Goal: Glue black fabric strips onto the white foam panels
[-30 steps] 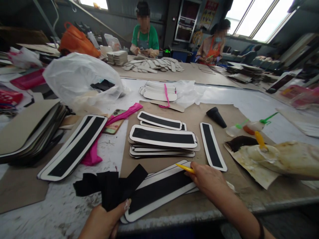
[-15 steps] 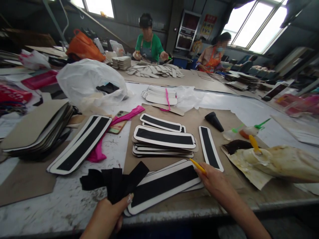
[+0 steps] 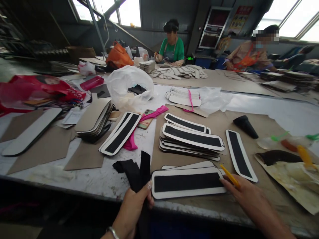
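Observation:
My left hand (image 3: pixel 137 200) is closed around a bunch of black fabric strips (image 3: pixel 133 172), some sticking up and some hanging below the fist. Its thumb is at the left end of a long, white-edged piece with a black strip along its middle (image 3: pixel 188 182). My right hand (image 3: pixel 251 199) grips a slim yellow tool (image 3: pixel 230 176), its tip pointing up and left. The right fingertips touch the right end of the same piece. Under it, more white-edged pieces (image 3: pixel 193 165) show partly. Whether the top piece is lifted I cannot tell.
Behind lies a stack of similar pieces (image 3: pixel 191 136), and a single one (image 3: pixel 241 156) is at right. A black cone (image 3: pixel 246 126), a glue-stained bag (image 3: pixel 291 169), a phone (image 3: pixel 146 122) and a clear plastic bag (image 3: pixel 119 79) surround it. Two co-workers (image 3: pixel 173 46) sit across.
The view has swung left, so things appear farther right. The top piece has turned from slanted to nearly level. Both hands stay at its ends, with the strips and yellow tool still held.

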### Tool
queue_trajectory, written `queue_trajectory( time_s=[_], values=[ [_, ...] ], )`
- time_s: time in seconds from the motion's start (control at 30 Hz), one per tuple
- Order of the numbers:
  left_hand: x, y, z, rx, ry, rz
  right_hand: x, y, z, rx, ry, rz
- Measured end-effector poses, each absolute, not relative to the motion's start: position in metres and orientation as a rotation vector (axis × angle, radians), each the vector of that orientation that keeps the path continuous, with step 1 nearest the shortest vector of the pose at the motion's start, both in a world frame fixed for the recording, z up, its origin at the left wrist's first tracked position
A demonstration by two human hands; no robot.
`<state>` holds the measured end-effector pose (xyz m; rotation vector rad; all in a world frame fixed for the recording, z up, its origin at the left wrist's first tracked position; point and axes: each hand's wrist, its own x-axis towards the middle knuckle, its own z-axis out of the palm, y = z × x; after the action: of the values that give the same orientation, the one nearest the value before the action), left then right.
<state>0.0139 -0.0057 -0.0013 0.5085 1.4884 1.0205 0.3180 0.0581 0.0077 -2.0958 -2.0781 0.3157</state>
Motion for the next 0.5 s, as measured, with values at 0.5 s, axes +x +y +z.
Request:
queue_trajectory(
  time_s=[0.5],
  values=[
    [0.012,-0.014,-0.013,0.344,1.519,1.358,0.280,0.035,0.034,-1.935,-1.191,1.083]
  ],
)
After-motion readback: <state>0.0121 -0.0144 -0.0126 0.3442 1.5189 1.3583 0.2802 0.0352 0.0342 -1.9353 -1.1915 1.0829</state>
